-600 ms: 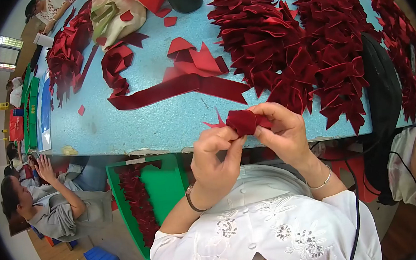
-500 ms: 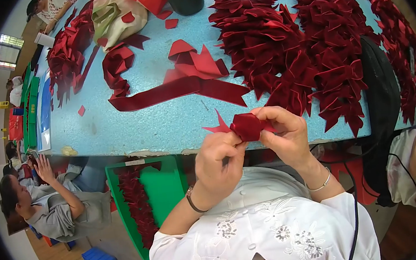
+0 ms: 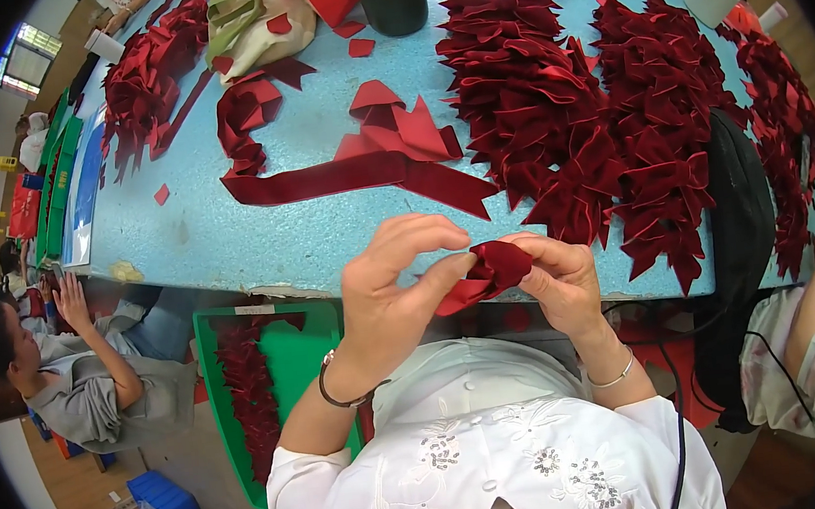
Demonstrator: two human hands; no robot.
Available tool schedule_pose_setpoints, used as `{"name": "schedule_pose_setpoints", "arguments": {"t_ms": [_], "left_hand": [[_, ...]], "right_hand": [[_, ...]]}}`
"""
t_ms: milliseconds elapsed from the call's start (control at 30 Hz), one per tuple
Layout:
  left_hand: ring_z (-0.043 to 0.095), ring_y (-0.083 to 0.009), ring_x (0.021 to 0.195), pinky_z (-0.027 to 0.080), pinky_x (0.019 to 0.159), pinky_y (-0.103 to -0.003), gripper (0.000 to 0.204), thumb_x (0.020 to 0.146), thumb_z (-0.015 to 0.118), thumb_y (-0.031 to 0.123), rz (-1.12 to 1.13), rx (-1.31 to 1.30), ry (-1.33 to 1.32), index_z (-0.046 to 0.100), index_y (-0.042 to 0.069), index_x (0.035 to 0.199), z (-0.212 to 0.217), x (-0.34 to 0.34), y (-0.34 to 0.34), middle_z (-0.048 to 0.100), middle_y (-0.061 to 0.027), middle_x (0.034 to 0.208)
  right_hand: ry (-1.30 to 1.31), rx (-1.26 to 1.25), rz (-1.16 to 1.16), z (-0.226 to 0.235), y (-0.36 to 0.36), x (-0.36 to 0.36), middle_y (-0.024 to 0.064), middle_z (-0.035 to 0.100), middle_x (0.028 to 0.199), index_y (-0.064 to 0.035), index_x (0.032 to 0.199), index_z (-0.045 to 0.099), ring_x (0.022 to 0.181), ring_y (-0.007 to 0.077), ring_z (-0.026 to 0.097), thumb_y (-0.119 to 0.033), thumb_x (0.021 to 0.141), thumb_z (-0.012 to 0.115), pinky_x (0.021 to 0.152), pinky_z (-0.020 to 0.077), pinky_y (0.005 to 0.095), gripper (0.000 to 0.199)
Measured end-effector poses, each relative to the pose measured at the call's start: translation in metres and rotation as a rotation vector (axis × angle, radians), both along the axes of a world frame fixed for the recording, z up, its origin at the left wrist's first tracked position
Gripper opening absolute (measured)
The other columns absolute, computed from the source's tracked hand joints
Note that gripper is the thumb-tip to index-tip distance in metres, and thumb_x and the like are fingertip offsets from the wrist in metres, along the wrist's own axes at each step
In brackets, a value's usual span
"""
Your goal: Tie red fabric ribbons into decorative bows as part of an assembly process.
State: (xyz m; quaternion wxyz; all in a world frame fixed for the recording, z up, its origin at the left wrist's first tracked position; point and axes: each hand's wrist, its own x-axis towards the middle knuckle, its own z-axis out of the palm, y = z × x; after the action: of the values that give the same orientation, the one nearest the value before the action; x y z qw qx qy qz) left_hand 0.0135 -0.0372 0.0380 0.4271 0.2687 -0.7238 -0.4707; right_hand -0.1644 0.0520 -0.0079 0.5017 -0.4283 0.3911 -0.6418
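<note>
Item: one folded ribbon (image 3: 499, 269), dark red, between my two hands, at the table's (image 3: 181, 247) near edge. My right hand (image 3: 568, 288): thumb and fingers pinching the ribbon's right side. My left hand (image 3: 386, 281): thumb at its left side, forefinger spread from thumb; whether hidden fingers grip it, I cannot tell. Beyond, on the table: loose strip (image 3: 322, 180); rows of bows (image 3: 530, 95), right; dark cup (image 3: 390, 1). Below, left: green tray (image 3: 303, 368).

Right fingers (image 3: 562, 256) partly hide the held ribbon (image 3: 504, 267); the upper edge cuts off 1 dark cup (image 3: 392, 3).
</note>
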Motion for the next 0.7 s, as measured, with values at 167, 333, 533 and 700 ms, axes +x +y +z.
{"name": "schedule_pose_setpoints", "arguments": {"t_ms": [167,333,533,700], "left_hand": [[0.061,-0.015,0.082,0.048,0.075,-0.026,0.02,0.07,0.072,-0.002,-0.154,0.316,-0.001,0.065,0.0,0.089,0.002,0.002,0.007,0.065,-0.009,0.092],[0.061,-0.0154,0.083,0.049,0.075,-0.026,0.022,0.068,0.073,-0.002,-0.134,0.234,-0.039,0.066,0.001,0.088,0.001,0.003,0.015,0.065,-0.0086,0.089],[0.06,-0.0143,0.076,0.049,0.068,-0.025,0.022,0.067,0.075,-0.002,-0.035,0.236,-0.078,0.066,0.001,0.086,-0.006,0.006,0.02,0.064,-0.0071,0.085],[0.059,-0.012,0.073,0.047,0.065,-0.023,0.019,0.068,0.075,-0.001,-0.011,0.278,-0.099,0.066,0.001,0.085,-0.009,0.003,0.025,0.064,-0.0063,0.084]], "right_hand": [[0.031,-0.014,-0.015,-0.005,0.002,-0.003,0.0167,0.063,0.102,0.0081,0.103,0.061,0.09,0.02,0.062,-0.005,0.086,0.057,0.081,0.0496,0.0297,0.022],[-0.024,0.001,-0.087,-0.002,-0.001,0.0,0.0172,0.063,0.102,0.0083,0.102,0.061,0.089,0.0202,0.062,-0.003,0.086,0.055,0.08,0.0501,0.0296,0.021],[0.077,0.027,-0.045,-0.001,-0.003,0.004,0.0164,0.062,0.101,0.0079,0.099,0.061,0.088,0.0188,0.061,0.002,0.082,0.058,0.077,0.0511,0.0285,0.017],[0.242,0.101,0.018,0.004,0.0,-0.002,0.0136,0.063,0.1,0.0074,0.098,0.06,0.087,0.0156,0.061,0.003,0.081,0.061,0.076,0.0512,0.0272,0.018]]}}
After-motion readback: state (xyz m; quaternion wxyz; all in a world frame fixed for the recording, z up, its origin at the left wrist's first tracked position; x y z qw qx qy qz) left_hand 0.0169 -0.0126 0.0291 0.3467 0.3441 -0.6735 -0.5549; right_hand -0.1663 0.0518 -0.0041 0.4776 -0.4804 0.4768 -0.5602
